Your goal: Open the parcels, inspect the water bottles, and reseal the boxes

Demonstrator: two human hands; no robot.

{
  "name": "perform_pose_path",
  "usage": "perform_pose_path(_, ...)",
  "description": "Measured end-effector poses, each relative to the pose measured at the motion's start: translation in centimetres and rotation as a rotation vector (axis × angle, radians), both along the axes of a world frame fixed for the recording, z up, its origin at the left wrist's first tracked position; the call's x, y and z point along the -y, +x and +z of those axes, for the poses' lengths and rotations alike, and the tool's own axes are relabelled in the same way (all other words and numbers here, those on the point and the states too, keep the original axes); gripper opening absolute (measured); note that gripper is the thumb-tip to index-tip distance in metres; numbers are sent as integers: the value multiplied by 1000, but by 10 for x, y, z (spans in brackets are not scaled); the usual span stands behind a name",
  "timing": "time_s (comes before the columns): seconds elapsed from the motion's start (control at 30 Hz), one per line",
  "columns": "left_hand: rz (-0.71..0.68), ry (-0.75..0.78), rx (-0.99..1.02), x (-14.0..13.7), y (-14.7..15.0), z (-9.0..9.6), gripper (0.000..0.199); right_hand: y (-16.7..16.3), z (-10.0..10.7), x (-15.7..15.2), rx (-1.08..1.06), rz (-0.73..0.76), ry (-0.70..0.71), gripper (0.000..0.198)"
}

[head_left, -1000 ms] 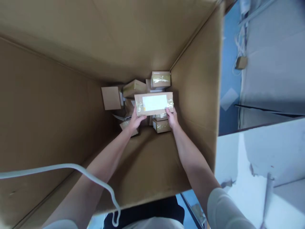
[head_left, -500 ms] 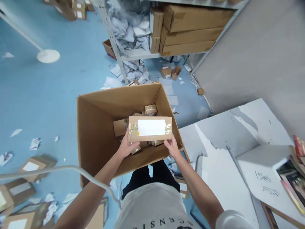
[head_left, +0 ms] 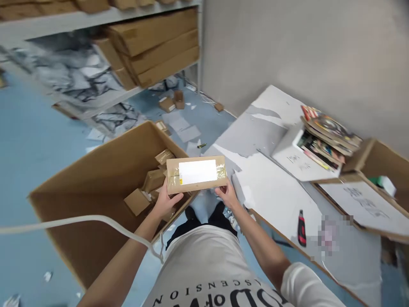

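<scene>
Between my two hands is a small taped cardboard box (head_left: 174, 183) with a white label (head_left: 198, 171) facing up. My left hand (head_left: 166, 200) grips its left end, thumb along the near edge. At the other end, my right hand (head_left: 228, 194) is closed around the near right corner. The held box is over the right rim of a large open carton (head_left: 86, 170), which has several smaller brown boxes (head_left: 137, 201) inside. Part of those small boxes is hidden behind my left hand and the held box.
On the right, a table (head_left: 281, 200) carries a red and black box cutter (head_left: 301, 228), a white box of books or magazines (head_left: 303, 157) and an open carton (head_left: 380, 170). Shelves (head_left: 105, 100) with long boxes stand behind. A pale cable (head_left: 105, 218) crosses at left. Paper scraps litter the floor.
My view has swung right toward the table. Still held in both hands, the labelled box has moved from above the large carton's inside to its right rim.
</scene>
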State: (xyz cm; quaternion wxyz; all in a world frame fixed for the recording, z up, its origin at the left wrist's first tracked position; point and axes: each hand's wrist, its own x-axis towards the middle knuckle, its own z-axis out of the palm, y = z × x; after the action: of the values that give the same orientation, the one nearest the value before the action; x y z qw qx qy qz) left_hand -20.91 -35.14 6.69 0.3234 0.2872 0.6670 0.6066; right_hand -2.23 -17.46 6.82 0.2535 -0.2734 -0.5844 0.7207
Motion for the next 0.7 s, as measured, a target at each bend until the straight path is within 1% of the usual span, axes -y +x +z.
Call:
perform_pose_path(0.13,-215,16,-44,-79,39,-2,94,75,-2,-33,6,-231,-6,71)
perform_pose_path(0.27,-428,20,-50,-161,98,-12,96,158,-14,-61,24,-432,-10,70)
perform_pose_path(0.37,-567,15,-16,-211,144,-23,96,213,-26,-76,40,-545,-20,69)
perform_pose_path(0.43,-641,3,3,-237,171,-33,95,242,-36,-84,54,-617,-20,68)
perform_pose_path(0.53,-738,-29,1,-266,202,-49,92,273,-55,-91,71,-708,-32,68)
perform_pose_path(0.6,-788,-57,-22,-280,215,-59,92,287,-70,-94,71,-746,-56,70)
perform_pose_path(0.7,-839,-111,-70,-294,224,-75,96,300,-93,-94,71,-769,-87,73)
